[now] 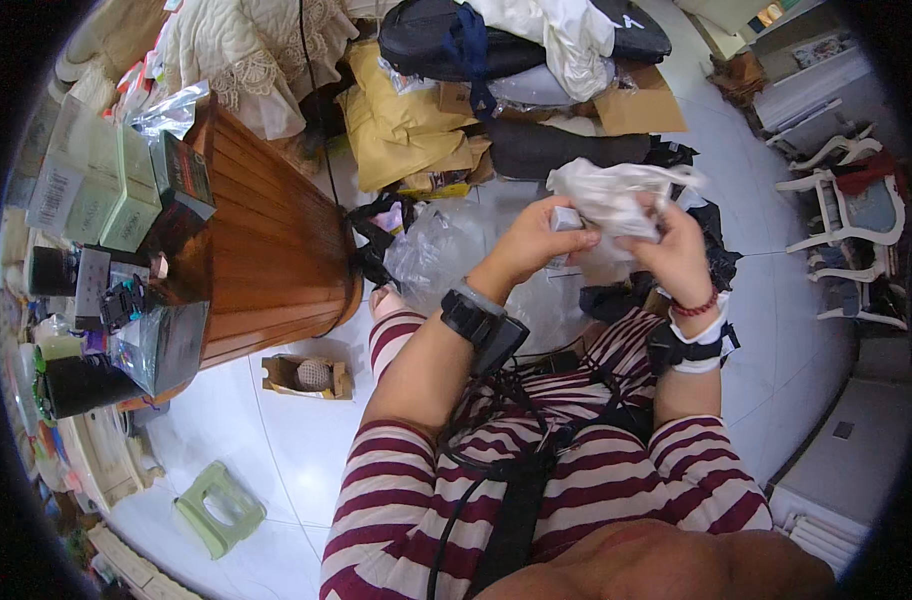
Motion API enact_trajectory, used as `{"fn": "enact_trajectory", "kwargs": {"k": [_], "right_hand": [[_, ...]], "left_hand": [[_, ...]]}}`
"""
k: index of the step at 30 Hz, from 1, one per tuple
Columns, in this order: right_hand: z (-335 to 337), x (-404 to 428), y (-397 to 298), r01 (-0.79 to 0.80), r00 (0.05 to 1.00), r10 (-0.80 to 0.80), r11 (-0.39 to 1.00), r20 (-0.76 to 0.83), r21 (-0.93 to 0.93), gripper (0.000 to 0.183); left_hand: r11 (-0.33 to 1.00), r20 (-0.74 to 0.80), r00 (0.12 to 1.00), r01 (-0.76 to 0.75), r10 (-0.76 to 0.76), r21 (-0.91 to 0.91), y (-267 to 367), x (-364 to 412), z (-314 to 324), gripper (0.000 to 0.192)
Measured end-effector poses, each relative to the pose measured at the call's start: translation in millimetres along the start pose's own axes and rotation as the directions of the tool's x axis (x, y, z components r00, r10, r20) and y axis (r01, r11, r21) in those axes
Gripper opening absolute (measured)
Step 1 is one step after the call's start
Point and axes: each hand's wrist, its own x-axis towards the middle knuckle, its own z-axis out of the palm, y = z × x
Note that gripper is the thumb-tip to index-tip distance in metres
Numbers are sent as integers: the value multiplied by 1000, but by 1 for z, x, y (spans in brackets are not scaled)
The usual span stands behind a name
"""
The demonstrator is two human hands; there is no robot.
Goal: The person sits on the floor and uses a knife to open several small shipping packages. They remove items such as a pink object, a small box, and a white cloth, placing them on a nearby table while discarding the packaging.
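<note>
Both of my hands are raised in front of me, over clear plastic bags (441, 244). Between the thumb and fingers of my left hand (534, 238) is a small pale box (566, 219). My right hand (673, 247) grips a crumpled white bag or cloth (609, 196), which is blurred. The white material reaches across to the fingers of my left hand and hides part of them. Black straps with devices are around both wrists.
A round wooden table (276, 240) at the left bears several boxes. A yellow bag (396, 120), an open cardboard box (643, 105) and a black case (456, 41) lie ahead. A small carton (306, 377) and a green stool (219, 510) are on the floor; white chairs (846, 202) stand right.
</note>
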Motion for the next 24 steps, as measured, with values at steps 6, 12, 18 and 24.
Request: {"fn": "enact_trajectory", "kwargs": {"k": [6, 12, 18, 24], "right_hand": [[9, 7, 1, -162, 923, 43, 945, 383, 283, 25], [-19, 8, -4, -126, 969, 9, 879, 247, 459, 30], [-30, 6, -10, 289, 860, -503, 618, 85, 731, 56], [-28, 17, 32, 70, 983, -120, 945, 142, 319, 82]], "left_hand": [[972, -153, 983, 131, -101, 197, -23, 9, -4, 29], [896, -280, 948, 250, -150, 366, -27, 10, -9, 37], [544, 18, 996, -63, 87, 836, -47, 9, -3, 49], [729, -51, 990, -59, 129, 682, -39, 13, -5, 43]]}}
